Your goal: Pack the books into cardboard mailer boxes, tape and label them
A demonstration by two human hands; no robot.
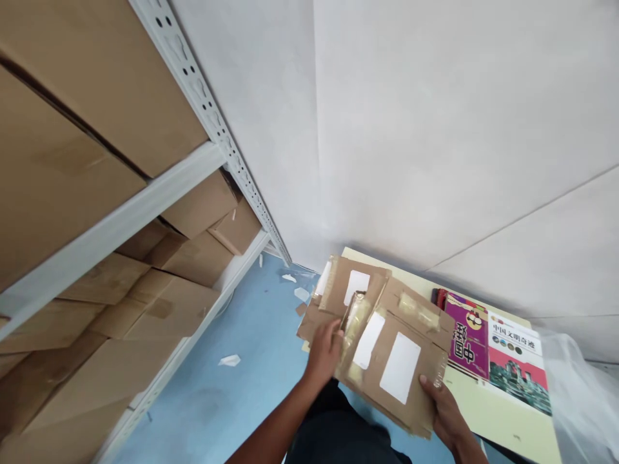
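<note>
Low in the middle of the head view, I hold a flat cardboard parcel with two white labels and strips of clear tape. My right hand grips its lower right corner, thumb on top and fingers underneath. At its left edge, my left hand has its fingers curled round the taped side; the fingertips are partly hidden. Behind it, more flat cardboard with a white label lies on the pale yellow table.
A purple book and a white, red and green book lie at the table's right, beside clear plastic wrap. Left stands a metal shelf full of cardboard boxes. Paper scraps litter the blue floor.
</note>
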